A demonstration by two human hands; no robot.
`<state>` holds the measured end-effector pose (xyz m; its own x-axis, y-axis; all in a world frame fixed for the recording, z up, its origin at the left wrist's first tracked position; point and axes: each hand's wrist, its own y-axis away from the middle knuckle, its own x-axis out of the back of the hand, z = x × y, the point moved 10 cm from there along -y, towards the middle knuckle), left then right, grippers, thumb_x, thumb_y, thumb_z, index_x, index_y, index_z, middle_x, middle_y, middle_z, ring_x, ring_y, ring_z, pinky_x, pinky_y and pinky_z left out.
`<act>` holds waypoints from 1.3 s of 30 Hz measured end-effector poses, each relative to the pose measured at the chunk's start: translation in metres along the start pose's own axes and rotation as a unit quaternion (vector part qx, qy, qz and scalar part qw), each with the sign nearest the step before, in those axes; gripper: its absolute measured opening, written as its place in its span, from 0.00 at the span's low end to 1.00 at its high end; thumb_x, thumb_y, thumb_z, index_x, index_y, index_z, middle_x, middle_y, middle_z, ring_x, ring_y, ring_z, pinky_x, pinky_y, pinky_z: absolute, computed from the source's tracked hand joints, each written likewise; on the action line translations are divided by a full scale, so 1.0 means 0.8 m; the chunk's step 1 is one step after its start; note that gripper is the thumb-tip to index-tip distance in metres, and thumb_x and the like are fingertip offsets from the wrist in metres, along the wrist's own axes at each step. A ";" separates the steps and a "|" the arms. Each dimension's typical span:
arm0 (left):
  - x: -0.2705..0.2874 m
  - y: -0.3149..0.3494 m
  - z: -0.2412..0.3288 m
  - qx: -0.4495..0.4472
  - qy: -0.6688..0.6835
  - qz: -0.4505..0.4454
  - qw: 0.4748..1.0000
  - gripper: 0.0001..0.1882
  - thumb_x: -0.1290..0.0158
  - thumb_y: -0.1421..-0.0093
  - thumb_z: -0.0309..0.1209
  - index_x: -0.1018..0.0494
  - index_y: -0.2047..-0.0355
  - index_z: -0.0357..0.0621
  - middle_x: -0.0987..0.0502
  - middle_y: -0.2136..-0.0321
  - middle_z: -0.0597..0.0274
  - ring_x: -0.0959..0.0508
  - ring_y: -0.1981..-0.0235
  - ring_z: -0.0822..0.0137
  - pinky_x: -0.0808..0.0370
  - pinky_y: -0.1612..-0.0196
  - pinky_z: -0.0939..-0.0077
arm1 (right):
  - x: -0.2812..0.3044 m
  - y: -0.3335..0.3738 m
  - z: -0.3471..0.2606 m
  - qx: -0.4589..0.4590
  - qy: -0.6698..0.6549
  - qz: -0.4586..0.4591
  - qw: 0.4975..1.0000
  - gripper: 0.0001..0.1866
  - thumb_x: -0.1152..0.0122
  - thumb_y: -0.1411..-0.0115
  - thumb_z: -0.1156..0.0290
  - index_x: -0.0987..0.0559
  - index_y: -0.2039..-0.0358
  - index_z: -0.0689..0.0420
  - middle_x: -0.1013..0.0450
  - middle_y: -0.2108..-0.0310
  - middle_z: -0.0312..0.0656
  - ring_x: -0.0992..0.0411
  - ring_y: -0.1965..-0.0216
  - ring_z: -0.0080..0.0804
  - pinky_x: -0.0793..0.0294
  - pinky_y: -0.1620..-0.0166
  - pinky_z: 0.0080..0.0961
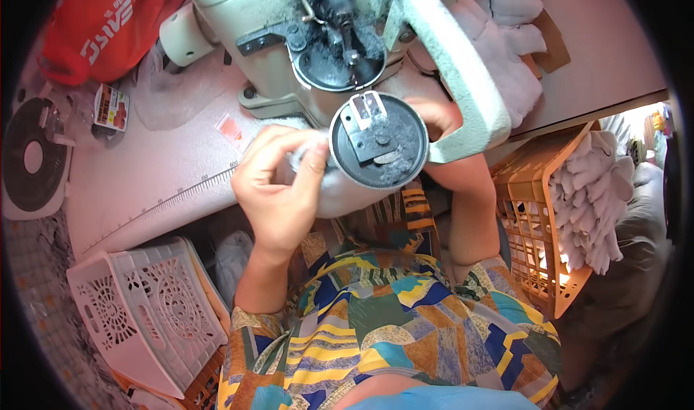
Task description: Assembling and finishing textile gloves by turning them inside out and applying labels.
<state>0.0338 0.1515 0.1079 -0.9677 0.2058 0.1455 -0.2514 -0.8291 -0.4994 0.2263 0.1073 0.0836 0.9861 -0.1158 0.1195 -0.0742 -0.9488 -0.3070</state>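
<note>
A pale sewing machine [463, 63] with a curved arm stands before me. At its front is a round dark disc [379, 153] with a toothed rim and grey lint on it. My left hand [278, 175] is at the disc's left edge, thumb and fingers closed on whitish cloth, apparently a glove [340, 197], which hangs below the disc. My right hand [437, 117] is behind the disc and the machine's curved arm. Its fingers are mostly hidden, so what it holds does not show.
White gloves [506, 41] are heaped at the back right. An orange crate [531, 193] on the right holds many more gloves. Lower left stands a pale plastic crate [152, 301]. A red bag [108, 20] and a small labelled box [110, 106] lie on the table's left; ruler marks [173, 195] line its edge.
</note>
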 end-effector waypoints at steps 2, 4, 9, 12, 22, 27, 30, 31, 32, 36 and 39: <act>0.009 -0.017 0.014 -0.014 -0.014 0.026 0.999 0.02 0.41 0.46 0.18 0.23 0.71 0.33 0.23 0.74 0.60 0.25 0.70 0.72 0.30 0.63 0.80 | 0.001 -0.021 -0.012 0.014 -0.041 -0.019 0.999 0.10 0.32 0.45 0.69 0.18 0.67 0.62 0.22 0.70 0.38 0.27 0.67 0.21 0.27 0.63 0.23; 0.025 -0.025 0.017 -0.018 0.006 0.068 0.998 0.02 0.42 0.46 0.16 0.23 0.71 0.32 0.24 0.73 0.60 0.26 0.70 0.72 0.30 0.63 0.80 | -0.005 -0.041 -0.017 -0.011 -0.092 -0.029 0.995 0.11 0.34 0.43 0.69 0.19 0.67 0.65 0.22 0.71 0.36 0.27 0.68 0.19 0.27 0.62 0.21; 0.038 -0.020 0.047 -0.081 -0.032 0.079 0.993 0.03 0.41 0.47 0.16 0.25 0.72 0.31 0.25 0.74 0.59 0.28 0.70 0.68 0.31 0.64 0.77 | -0.014 -0.051 -0.036 -0.011 -0.088 -0.054 0.995 0.08 0.36 0.41 0.74 0.18 0.65 0.65 0.22 0.70 0.37 0.27 0.68 0.18 0.26 0.63 0.19; 0.029 -0.017 0.059 -0.112 -0.069 0.082 0.988 0.04 0.40 0.49 0.16 0.25 0.72 0.32 0.25 0.75 0.59 0.28 0.71 0.66 0.31 0.63 0.75 | 0.001 -0.038 -0.043 -0.019 -0.088 0.015 0.996 0.08 0.36 0.41 0.74 0.18 0.63 0.66 0.21 0.68 0.37 0.26 0.68 0.17 0.26 0.64 0.18; 0.019 -0.019 0.055 -0.101 -0.055 0.079 0.990 0.05 0.39 0.49 0.17 0.23 0.71 0.32 0.24 0.74 0.59 0.28 0.70 0.66 0.31 0.63 0.75 | 0.008 -0.036 -0.041 -0.030 -0.178 0.083 0.980 0.07 0.34 0.42 0.71 0.21 0.70 0.62 0.26 0.74 0.31 0.31 0.72 0.13 0.32 0.70 0.15; 0.014 -0.018 0.056 -0.113 -0.022 0.062 0.991 0.04 0.40 0.48 0.16 0.23 0.70 0.31 0.24 0.74 0.58 0.27 0.70 0.66 0.31 0.63 0.75 | 0.021 -0.038 -0.034 -0.009 -0.154 0.065 0.986 0.06 0.39 0.39 0.77 0.20 0.65 0.66 0.23 0.70 0.34 0.27 0.69 0.14 0.27 0.66 0.14; 0.009 -0.019 0.055 -0.068 0.033 0.064 0.995 0.03 0.42 0.45 0.16 0.24 0.69 0.31 0.22 0.72 0.57 0.26 0.69 0.68 0.30 0.62 0.76 | 0.036 -0.036 -0.036 0.001 -0.139 0.093 0.986 0.06 0.39 0.39 0.74 0.20 0.66 0.65 0.24 0.71 0.32 0.28 0.68 0.14 0.29 0.64 0.14; 0.008 -0.019 0.054 -0.054 0.054 0.066 0.995 0.03 0.43 0.44 0.16 0.24 0.69 0.31 0.22 0.72 0.57 0.26 0.68 0.69 0.30 0.61 0.77 | 0.040 -0.036 -0.037 0.004 -0.136 0.095 0.986 0.06 0.39 0.39 0.74 0.20 0.65 0.64 0.24 0.71 0.31 0.28 0.68 0.14 0.29 0.64 0.14; 0.007 -0.018 0.053 -0.051 0.049 0.065 0.995 0.02 0.43 0.44 0.16 0.24 0.69 0.32 0.22 0.71 0.58 0.26 0.68 0.69 0.30 0.61 0.77 | 0.040 -0.037 -0.035 -0.001 -0.152 0.091 0.984 0.06 0.39 0.39 0.73 0.20 0.65 0.64 0.24 0.71 0.31 0.29 0.68 0.14 0.29 0.64 0.14; 0.002 -0.014 0.048 -0.036 0.049 0.066 0.996 0.01 0.44 0.42 0.17 0.24 0.68 0.32 0.22 0.69 0.58 0.26 0.66 0.70 0.30 0.58 0.78 | 0.037 -0.039 -0.033 -0.011 -0.159 0.087 0.983 0.07 0.38 0.39 0.72 0.19 0.65 0.64 0.24 0.72 0.31 0.29 0.67 0.13 0.29 0.63 0.14; 0.001 -0.012 0.048 -0.041 0.051 0.062 0.996 0.03 0.46 0.39 0.20 0.25 0.68 0.31 0.22 0.67 0.57 0.24 0.64 0.70 0.29 0.56 0.78 | 0.025 -0.040 -0.044 0.038 -0.102 0.059 0.992 0.09 0.38 0.39 0.72 0.19 0.62 0.64 0.23 0.70 0.32 0.29 0.66 0.13 0.29 0.63 0.14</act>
<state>0.0362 0.1397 0.1458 -0.9871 0.1598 -0.0060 -0.1272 -0.8072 -0.5764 0.2430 0.1252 0.1293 0.9812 -0.1563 -0.1131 -0.1880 -0.9063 -0.3786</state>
